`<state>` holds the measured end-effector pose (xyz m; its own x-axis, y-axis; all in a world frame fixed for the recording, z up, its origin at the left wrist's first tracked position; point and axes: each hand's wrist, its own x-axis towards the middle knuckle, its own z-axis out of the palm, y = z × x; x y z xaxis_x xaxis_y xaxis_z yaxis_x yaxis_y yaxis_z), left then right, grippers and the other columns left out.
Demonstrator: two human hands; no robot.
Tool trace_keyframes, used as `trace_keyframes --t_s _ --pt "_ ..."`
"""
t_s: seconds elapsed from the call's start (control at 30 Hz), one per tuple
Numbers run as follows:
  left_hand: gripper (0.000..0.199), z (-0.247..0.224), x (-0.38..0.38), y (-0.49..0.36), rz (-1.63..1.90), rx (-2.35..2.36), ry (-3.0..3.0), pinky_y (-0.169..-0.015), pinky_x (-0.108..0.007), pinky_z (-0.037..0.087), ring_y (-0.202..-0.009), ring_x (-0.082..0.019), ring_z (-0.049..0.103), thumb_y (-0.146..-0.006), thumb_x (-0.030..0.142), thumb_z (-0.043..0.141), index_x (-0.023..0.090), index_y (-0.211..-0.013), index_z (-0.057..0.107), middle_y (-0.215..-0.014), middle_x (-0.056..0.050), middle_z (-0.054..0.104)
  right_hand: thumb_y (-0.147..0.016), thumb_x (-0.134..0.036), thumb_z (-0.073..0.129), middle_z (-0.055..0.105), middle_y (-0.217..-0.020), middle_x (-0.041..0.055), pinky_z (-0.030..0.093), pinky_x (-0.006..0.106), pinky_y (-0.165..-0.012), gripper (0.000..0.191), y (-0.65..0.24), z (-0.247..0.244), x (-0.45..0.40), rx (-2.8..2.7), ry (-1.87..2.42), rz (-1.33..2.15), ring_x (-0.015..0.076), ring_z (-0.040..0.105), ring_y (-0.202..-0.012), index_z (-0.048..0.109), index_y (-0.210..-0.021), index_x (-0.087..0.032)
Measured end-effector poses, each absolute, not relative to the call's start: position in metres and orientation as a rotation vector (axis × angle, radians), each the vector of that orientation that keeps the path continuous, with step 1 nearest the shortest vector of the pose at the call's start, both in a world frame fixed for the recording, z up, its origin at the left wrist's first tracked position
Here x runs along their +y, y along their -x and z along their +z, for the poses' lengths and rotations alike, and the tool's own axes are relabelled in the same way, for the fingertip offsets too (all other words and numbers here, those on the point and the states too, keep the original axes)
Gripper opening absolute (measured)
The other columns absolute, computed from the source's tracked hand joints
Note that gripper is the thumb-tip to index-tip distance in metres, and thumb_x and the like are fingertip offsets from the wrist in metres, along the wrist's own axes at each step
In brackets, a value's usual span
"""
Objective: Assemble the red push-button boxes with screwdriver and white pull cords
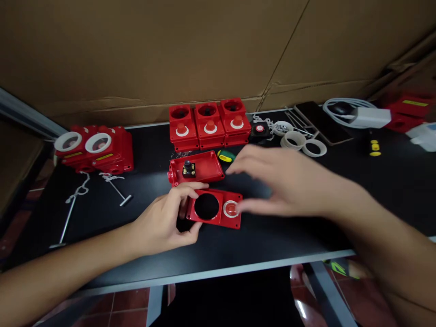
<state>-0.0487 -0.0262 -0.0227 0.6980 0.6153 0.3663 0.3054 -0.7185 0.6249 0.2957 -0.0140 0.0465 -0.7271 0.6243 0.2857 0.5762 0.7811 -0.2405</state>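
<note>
My left hand [173, 215] grips the left end of a red cover [221, 204], thumb below and fingers above. The cover has a large round hole and, on its right, a small red dome in a white ring. My right hand [282, 181] is spread open at the cover's right side, its thumb at the dome and its fingers raised above. Just behind lies an open red housing [206, 168] with a black switch block [188, 169] inside. A green and yellow screwdriver handle [226, 156] lies beside the housing, near my right fingertips.
Several red boxes stand at the back [209, 129] and the left [112, 150], two with white rings. Metal T-bars [117, 190] on chains lie at the left. White rings [314, 147], long screws [299, 122], a phone [322, 120] and a white charger [371, 117] are at the right.
</note>
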Motion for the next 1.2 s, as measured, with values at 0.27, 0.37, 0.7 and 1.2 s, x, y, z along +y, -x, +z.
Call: trace_keyframes --t_s 0.27,0.37,0.7,1.2 --pt "0.052 -0.024 -0.03 0.047 0.976 0.669 -2.31 -0.061 -0.024 0.062 -0.067 -0.008 0.065 -0.105 0.02 0.088 0.028 -0.141 0.052 -0.153 -0.02 0.079 -0.111 -0.039 0.079 0.084 -0.146 0.028 0.072 0.054 -0.098 0.064 -0.267 0.021 -0.033 -2.695 0.694 0.031 0.0404 0.084 -0.121 0.066 -0.162 -0.004" --pt "0.051 -0.022 -0.026 0.047 1.083 0.69 -2.28 -0.064 -0.027 0.065 -0.084 -0.016 0.079 -0.106 0.022 0.091 0.029 -0.141 0.054 -0.155 -0.02 0.079 -0.113 -0.041 0.075 0.078 -0.158 0.0306 0.071 0.06 -0.111 0.073 -0.275 0.018 -0.024 -2.672 0.725 0.02 0.0451 0.08 -0.138 0.055 -0.174 -0.005" --pt "0.043 -0.026 0.003 0.056 1.136 1.141 -2.35 -0.128 -0.065 0.064 -0.155 -0.038 0.073 -0.113 0.037 0.082 0.03 -0.146 0.056 -0.164 -0.017 0.075 -0.125 -0.041 0.06 0.073 -0.168 0.0271 0.067 0.067 -0.125 0.059 -0.278 -0.003 -0.002 -2.48 1.013 0.009 0.0446 0.075 -0.151 0.057 -0.177 -0.013" --pt "0.065 -0.042 0.01 0.057 0.967 0.991 -2.207 -0.14 -0.065 0.063 -0.163 -0.038 0.072 -0.111 0.029 0.079 0.027 -0.165 0.044 -0.17 -0.021 0.066 -0.116 -0.033 0.071 0.084 -0.15 0.027 0.068 0.069 -0.116 0.034 -0.281 -0.004 0.003 -2.435 0.983 0.054 0.0455 0.081 -0.134 0.073 -0.145 -0.015"
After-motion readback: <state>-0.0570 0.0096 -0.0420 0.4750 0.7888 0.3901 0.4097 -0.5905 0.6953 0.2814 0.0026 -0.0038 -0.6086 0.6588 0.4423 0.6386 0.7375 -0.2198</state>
